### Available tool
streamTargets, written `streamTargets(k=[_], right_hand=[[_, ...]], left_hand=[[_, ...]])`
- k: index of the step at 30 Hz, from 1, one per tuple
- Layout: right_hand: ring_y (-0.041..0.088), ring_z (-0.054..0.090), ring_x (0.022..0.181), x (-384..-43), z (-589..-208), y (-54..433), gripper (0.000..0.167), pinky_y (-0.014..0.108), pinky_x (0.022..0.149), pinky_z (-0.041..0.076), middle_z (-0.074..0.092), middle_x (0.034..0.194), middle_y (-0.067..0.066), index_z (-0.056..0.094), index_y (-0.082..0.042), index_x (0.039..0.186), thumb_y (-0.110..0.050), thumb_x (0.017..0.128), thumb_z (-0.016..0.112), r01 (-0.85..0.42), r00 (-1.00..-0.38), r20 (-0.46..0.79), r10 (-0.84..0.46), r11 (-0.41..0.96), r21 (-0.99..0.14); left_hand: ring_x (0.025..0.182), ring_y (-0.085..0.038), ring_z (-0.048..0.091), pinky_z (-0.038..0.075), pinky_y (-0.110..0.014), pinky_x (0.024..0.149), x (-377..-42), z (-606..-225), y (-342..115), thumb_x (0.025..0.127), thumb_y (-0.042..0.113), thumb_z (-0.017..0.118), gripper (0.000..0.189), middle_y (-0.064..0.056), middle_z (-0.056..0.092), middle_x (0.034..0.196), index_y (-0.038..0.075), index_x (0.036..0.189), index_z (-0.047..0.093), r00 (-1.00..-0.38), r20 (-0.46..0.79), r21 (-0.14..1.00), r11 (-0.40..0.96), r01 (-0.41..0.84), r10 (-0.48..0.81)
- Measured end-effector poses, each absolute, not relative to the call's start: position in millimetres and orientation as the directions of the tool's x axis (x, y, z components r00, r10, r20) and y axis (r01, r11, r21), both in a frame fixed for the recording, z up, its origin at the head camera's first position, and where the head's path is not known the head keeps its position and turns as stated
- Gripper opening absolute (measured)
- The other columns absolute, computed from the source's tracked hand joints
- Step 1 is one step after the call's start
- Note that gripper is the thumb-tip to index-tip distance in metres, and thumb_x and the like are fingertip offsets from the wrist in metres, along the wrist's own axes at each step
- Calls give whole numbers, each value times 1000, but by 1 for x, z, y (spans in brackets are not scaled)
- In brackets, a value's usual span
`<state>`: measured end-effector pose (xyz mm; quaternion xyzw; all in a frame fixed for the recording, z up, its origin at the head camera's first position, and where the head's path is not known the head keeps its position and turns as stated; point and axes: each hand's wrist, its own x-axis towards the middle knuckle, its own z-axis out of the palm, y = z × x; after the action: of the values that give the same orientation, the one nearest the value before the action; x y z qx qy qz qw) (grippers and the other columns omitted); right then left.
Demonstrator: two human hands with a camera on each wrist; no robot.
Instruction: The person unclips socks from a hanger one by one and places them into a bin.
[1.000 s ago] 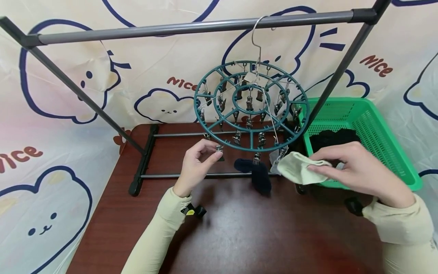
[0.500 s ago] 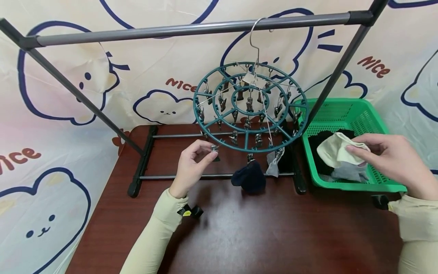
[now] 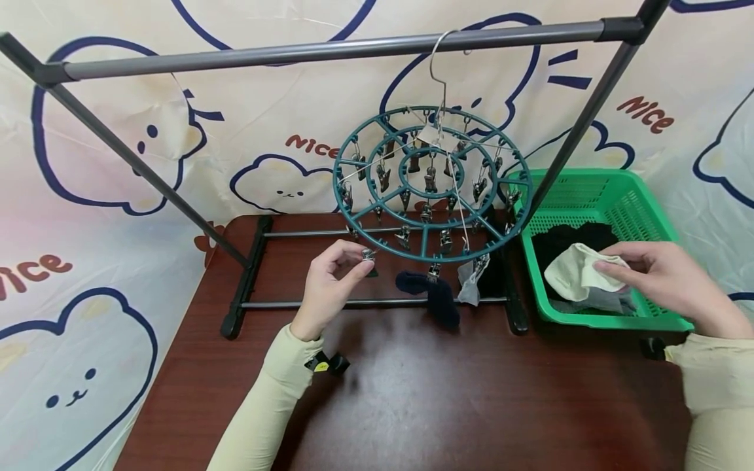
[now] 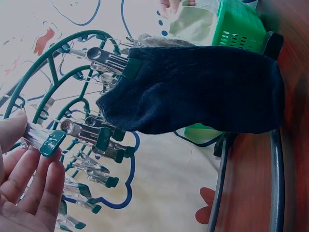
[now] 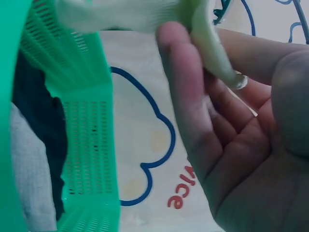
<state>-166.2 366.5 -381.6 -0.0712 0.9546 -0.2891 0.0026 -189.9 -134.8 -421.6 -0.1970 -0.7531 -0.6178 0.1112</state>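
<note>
My left hand pinches a metal clip with green tips at the near left edge of the round clip hanger. To its right, a navy sock hangs from another clip; in the left wrist view it stretches across the middle. Between thumb and fingers, my right hand holds a cream sock over the green basket. Black cloth and grey cloth lie inside that basket. Part of the cream sock shows at the top of the right wrist view.
The hanger hooks onto the top bar of a dark metal rack, whose feet stand on the brown table. A grey sock and a black item hang at the hanger's right side. A cartoon-printed sheet forms the backdrop.
My right hand has carried the cream sock rightward from beside the hanger to over the basket, then slightly down. My left hand has shifted a little left with the clip. The navy sock has swung.
</note>
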Motion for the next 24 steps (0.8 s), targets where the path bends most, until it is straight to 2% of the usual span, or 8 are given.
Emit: streamTargets(k=[5,8,12,14,19,24], right_hand=[[10,47,54,-169,-393,368,19,30,50,32,43,57,-3,76,-9,111,-22,98,74,-158,-984,20,-178,812,-562],[11,45,57,-172,-398,369,18,30,50,33,48,60,-4,77,-10,111,-22,97,74,-166,-980,1,-200,807,-567],[10,53,66,-177,-405,370,23,27,55,41,68,78,-1,76,-9,114,-26,99,72,-147,-976,-58,-212,826,-545],[10,55,67,-179,-408,372,25,27,56,43,70,84,0,76,-8,114,-28,100,71,-140,-974,-78,-211,838,-527],[7,54,64,-183,-414,379,25,27,58,42,69,80,0,76,-7,114,-27,101,70,-151,-975,-69,-209,864,-480],[9,56,73,-186,-421,385,25,29,62,46,73,91,6,76,-6,112,-27,100,71,-150,-979,-63,-195,892,-427]], left_hand=[[92,-14,69,56,-26,77,-190,-421,-134,95,7,74,16,1,74,98,8,111,71,-898,410,890,146,432,160],[92,-13,69,56,-25,78,-189,-422,-134,95,6,74,16,2,74,99,7,111,71,-899,408,892,143,430,157],[92,-13,69,56,-25,78,-188,-421,-135,95,6,74,17,1,74,99,7,111,71,-898,410,890,148,432,158],[92,-13,69,56,-26,78,-188,-421,-136,95,7,74,17,0,74,99,8,112,71,-898,410,888,152,433,158],[91,-14,69,56,-27,77,-190,-420,-137,95,7,74,17,0,74,99,9,112,71,-898,412,885,166,434,152],[90,-14,69,56,-26,77,-189,-420,-138,95,9,74,17,-3,74,99,8,112,71,-902,400,892,158,423,161]])
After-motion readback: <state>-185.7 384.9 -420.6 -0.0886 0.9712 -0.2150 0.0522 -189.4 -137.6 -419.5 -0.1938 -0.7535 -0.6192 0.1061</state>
